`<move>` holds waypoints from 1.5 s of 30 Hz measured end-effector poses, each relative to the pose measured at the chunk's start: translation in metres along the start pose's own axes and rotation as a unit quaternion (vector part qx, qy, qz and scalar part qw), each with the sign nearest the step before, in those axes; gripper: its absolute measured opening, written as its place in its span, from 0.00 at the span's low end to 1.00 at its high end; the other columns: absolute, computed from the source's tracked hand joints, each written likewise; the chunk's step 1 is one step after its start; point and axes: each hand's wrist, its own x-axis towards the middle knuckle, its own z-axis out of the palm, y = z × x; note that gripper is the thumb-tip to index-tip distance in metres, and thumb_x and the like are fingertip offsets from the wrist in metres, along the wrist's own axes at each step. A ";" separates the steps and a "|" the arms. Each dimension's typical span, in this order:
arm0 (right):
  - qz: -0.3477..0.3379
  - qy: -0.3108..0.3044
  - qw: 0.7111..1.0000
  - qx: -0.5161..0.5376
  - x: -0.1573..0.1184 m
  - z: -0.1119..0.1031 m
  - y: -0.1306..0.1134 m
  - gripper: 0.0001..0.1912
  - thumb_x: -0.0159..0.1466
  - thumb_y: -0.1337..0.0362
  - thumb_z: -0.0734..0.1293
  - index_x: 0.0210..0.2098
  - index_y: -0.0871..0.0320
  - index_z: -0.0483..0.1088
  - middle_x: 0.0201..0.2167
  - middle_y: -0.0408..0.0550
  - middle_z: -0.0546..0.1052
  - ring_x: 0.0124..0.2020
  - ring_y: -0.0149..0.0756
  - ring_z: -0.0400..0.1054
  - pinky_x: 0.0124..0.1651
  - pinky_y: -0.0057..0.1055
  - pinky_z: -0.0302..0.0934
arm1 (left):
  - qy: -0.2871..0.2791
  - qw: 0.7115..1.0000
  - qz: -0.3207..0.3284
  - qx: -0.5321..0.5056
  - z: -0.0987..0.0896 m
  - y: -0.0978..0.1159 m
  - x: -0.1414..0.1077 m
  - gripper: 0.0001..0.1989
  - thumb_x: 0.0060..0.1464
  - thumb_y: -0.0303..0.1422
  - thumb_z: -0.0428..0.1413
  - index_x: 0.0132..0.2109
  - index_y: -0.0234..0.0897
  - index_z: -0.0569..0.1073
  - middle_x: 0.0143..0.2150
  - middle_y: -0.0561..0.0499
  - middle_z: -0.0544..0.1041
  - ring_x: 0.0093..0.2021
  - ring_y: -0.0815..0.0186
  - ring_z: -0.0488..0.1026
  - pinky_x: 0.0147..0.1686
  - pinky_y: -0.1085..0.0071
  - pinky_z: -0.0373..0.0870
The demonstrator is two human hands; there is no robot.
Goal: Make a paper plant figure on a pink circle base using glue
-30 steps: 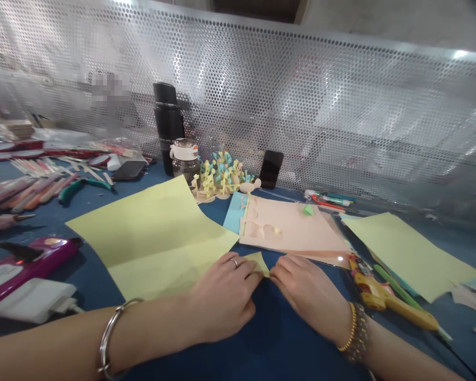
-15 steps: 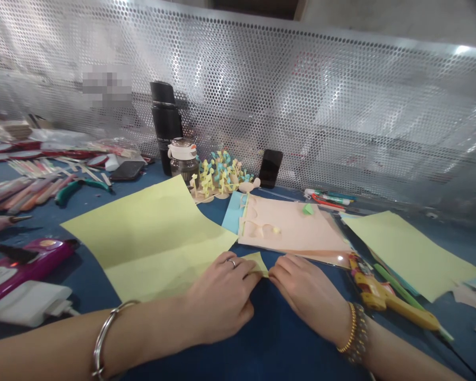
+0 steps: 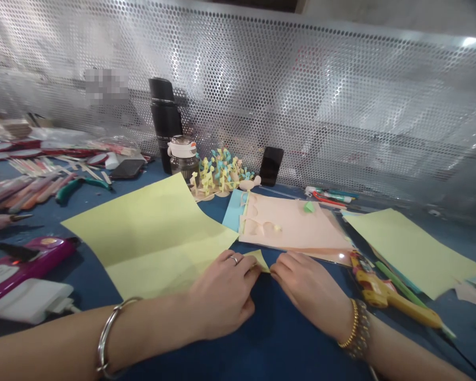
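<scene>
yellow paper flap (image 3: 257, 260), left hand (image 3: 222, 296) fingers pinch it at 9 o'clock, right hand (image 3: 309, 296) fingers at 3 o'clock.

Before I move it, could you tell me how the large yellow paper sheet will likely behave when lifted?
It will probably feel light and floppy, since the sheet lies thin and flat. It may well fold along the crease running across it. Pushed, it could slide easily over the blue table.

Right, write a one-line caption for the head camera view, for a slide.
Left hand and right hand hold a folded corner of yellow-green paper on a blue tabletop.
</scene>
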 end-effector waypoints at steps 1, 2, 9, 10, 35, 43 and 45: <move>0.001 0.001 1.000 0.002 0.000 0.000 0.000 0.09 0.64 0.73 0.62 0.30 0.58 0.69 0.29 0.46 0.70 0.32 0.40 0.64 0.35 0.36 0.58 | -0.003 1.000 -0.003 -0.005 0.000 0.000 0.000 0.16 0.54 0.32 0.49 0.49 0.32 0.71 0.45 0.43 0.73 0.42 0.56 0.71 0.46 0.57 0.67; 0.002 0.003 1.000 0.003 0.001 0.000 0.000 0.09 0.65 0.73 0.61 0.30 0.58 0.69 0.29 0.46 0.70 0.33 0.40 0.64 0.35 0.36 0.58 | -0.006 1.000 -0.006 -0.011 0.000 0.000 0.001 0.16 0.54 0.32 0.49 0.49 0.32 0.71 0.45 0.42 0.73 0.42 0.56 0.70 0.46 0.57 0.67; -0.008 0.006 1.000 0.015 0.001 -0.002 0.000 0.06 0.63 0.73 0.64 0.37 0.58 0.71 0.32 0.46 0.71 0.34 0.39 0.65 0.36 0.35 0.60 | -0.009 0.999 -0.027 -0.034 0.007 -0.003 0.002 0.21 0.53 0.33 0.48 0.53 0.30 0.69 0.50 0.41 0.70 0.45 0.53 0.68 0.48 0.54 0.68; -0.011 0.005 1.000 0.015 0.001 -0.003 0.000 0.06 0.63 0.73 0.64 0.38 0.58 0.71 0.32 0.46 0.71 0.34 0.39 0.65 0.37 0.35 0.61 | -0.009 0.999 -0.027 -0.037 0.007 -0.003 0.002 0.21 0.53 0.33 0.48 0.53 0.30 0.68 0.51 0.41 0.70 0.45 0.53 0.67 0.48 0.54 0.67; -0.052 0.039 0.994 -0.090 0.006 0.002 0.000 0.10 0.60 0.75 0.65 0.40 0.63 0.72 0.32 0.50 0.73 0.34 0.42 0.66 0.36 0.37 0.62 | 0.015 0.999 -0.030 -0.032 0.008 -0.010 0.004 0.24 0.51 0.35 0.50 0.54 0.31 0.68 0.53 0.40 0.69 0.54 0.53 0.64 0.58 0.56 0.57; -0.040 0.033 0.996 -0.069 0.007 0.003 0.002 0.07 0.59 0.73 0.67 0.38 0.60 0.72 0.30 0.45 0.70 0.33 0.39 0.65 0.35 0.35 0.62 | 0.012 0.999 -0.034 -0.038 0.009 -0.011 0.004 0.27 0.50 0.36 0.50 0.58 0.32 0.65 0.56 0.40 0.67 0.54 0.51 0.64 0.57 0.54 0.58; -0.048 0.035 0.995 -0.074 0.007 0.002 0.002 0.07 0.59 0.73 0.67 0.37 0.61 0.72 0.30 0.46 0.70 0.32 0.39 0.64 0.35 0.35 0.62 | 0.010 0.998 -0.035 -0.042 0.008 -0.011 0.004 0.27 0.50 0.36 0.50 0.57 0.32 0.65 0.56 0.40 0.67 0.54 0.52 0.64 0.57 0.55 0.58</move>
